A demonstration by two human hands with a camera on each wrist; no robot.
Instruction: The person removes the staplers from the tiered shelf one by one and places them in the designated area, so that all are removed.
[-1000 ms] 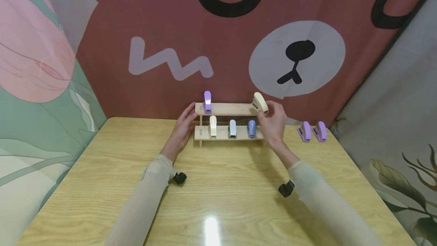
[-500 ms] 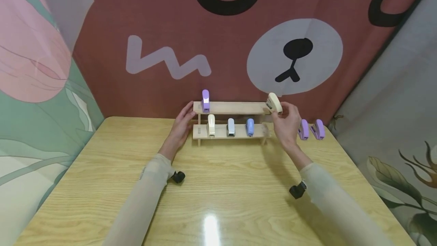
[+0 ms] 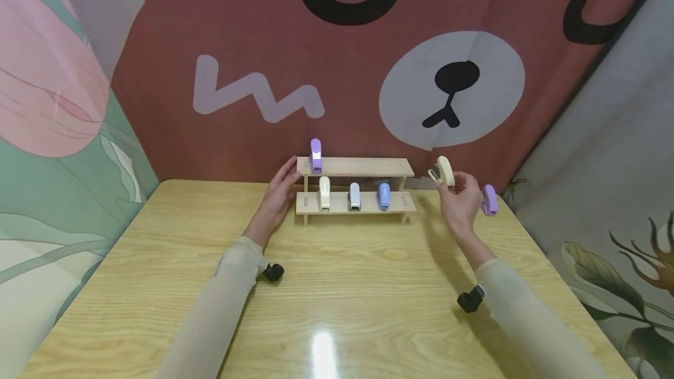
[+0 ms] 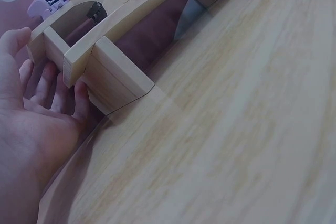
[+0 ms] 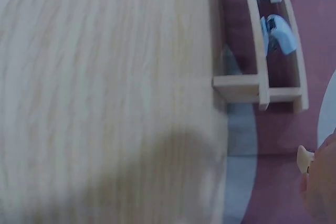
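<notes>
A two-tier wooden display rack stands at the back of the table. My left hand rests against its left end; in the left wrist view its loosely bent fingers touch the rack's end. A purple stapler sits on the upper tier at the left. On the lower tier stand a cream stapler, a pale grey-blue stapler and a blue stapler. Right of the rack, my right hand pinches another cream stapler above the table, tilted; the right wrist view shows only its tip.
Behind my right hand a purple stapler stands near the table's back right corner; a second purple one is hidden there now. A cloth backdrop with a printed bear hangs right behind the wooden table.
My right hand has carried the cream stapler from the upper tier's right end rightward and slightly down, off the rack, covering one purple stapler. My left hand stays at the rack.
</notes>
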